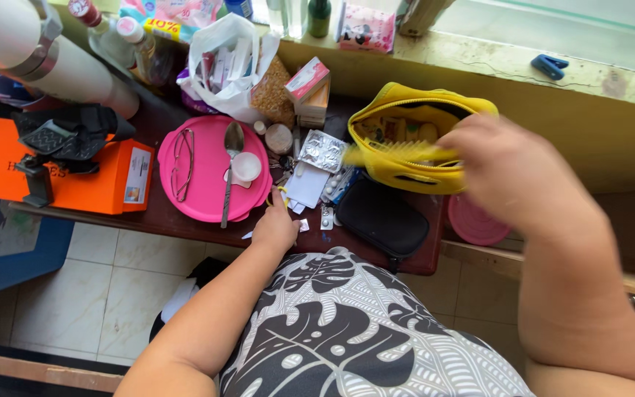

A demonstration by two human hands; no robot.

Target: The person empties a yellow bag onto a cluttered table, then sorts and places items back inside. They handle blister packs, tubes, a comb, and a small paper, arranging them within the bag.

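You're in a home, prob. a bedroom corner: cluttered dark desk (pixel 185 220) under a window ledge (pixel 523 70), w/ pill strips (pixel 323 151), eyeglasses (pixel 182 163), bottles (pixel 123 37), tiled floor (pixel 90 287).

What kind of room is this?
Probably a home, at a cluttered table by a window: blister packs of pills, a pink plate with a spoon, tiled floor.

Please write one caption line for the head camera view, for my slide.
Right hand holds a yellow comb at an open yellow pouch; left hand rests among blister packs.
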